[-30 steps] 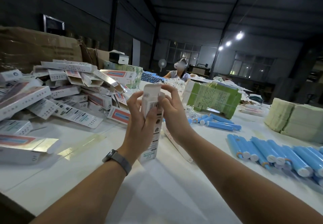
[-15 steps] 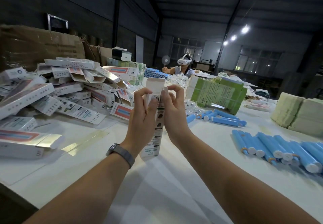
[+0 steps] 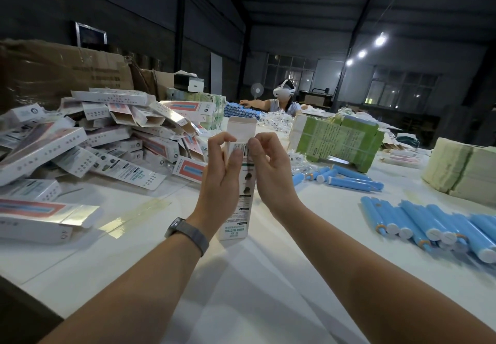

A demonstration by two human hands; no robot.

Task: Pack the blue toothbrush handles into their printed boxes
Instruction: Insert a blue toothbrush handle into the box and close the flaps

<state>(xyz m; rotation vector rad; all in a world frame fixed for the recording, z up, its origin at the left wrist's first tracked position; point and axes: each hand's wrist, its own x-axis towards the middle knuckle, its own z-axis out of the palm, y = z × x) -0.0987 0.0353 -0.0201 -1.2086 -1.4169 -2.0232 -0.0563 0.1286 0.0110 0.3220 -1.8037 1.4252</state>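
I hold one printed white box (image 3: pixel 243 198) upright above the table, its top flap (image 3: pixel 241 126) standing open. My left hand (image 3: pixel 221 174) grips its left side, thumb on the printed face. My right hand (image 3: pixel 271 167) pinches the upper right edge near the barcode. Whether a handle is inside the box is hidden. Blue toothbrush handles (image 3: pixel 434 222) lie in a row on the table to the right, and a few more handles (image 3: pixel 346 180) lie farther back.
A heap of printed boxes (image 3: pixel 107 145) covers the left of the white table (image 3: pixel 255 290). Green leaflet bundles (image 3: pixel 338 142) and a pale paper stack (image 3: pixel 461 169) stand at the back right. Another person (image 3: pixel 284 99) with a headset works at the far end.
The box has come up a little and stands straighter. My right fingers have slid from the top flap to the box's upper right edge. The view has tilted slightly.
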